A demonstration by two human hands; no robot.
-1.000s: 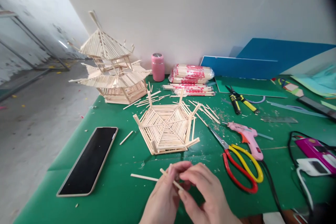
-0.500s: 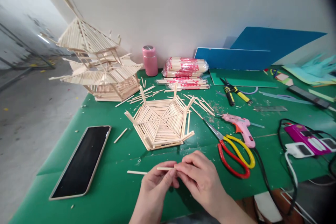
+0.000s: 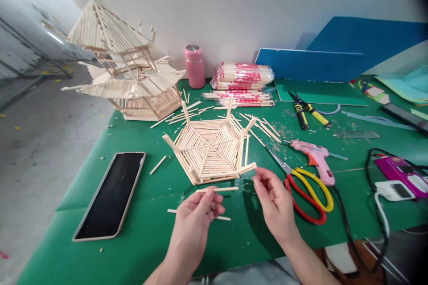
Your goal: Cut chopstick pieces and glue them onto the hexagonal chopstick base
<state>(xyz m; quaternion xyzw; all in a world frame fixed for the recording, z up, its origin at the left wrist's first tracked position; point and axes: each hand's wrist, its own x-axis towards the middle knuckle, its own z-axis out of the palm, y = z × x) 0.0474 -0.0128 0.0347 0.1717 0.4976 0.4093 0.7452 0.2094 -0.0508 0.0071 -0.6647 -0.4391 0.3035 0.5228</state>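
My left hand (image 3: 197, 218) pinches a short wooden stick (image 3: 229, 189) between thumb and fingers, just in front of the six-sided stick base (image 3: 209, 149). A second stick (image 3: 223, 218) lies on the table, partly hidden behind that hand. My right hand (image 3: 276, 202) is at the base's near right corner, thumb and forefinger close to the end of a corner stick; whether it grips that stick is unclear. Short upright or slanting sticks stand at the base's corners. Behind it on the left stands a tiered stick tower (image 3: 120, 75).
A phone (image 3: 110, 196) lies at left. Scissors (image 3: 301, 187), a pink glue gun (image 3: 314, 158) and pliers (image 3: 307, 111) are at right. Loose sticks, wrapped stick bundles (image 3: 242, 78) and a pink flask (image 3: 194, 67) stand or lie behind, near blue boards (image 3: 310, 64).
My hands have come apart. The right hand has moved right and up to the base's corner; the left still holds its stick, now raised and showing more of its length. The view has shifted slightly.
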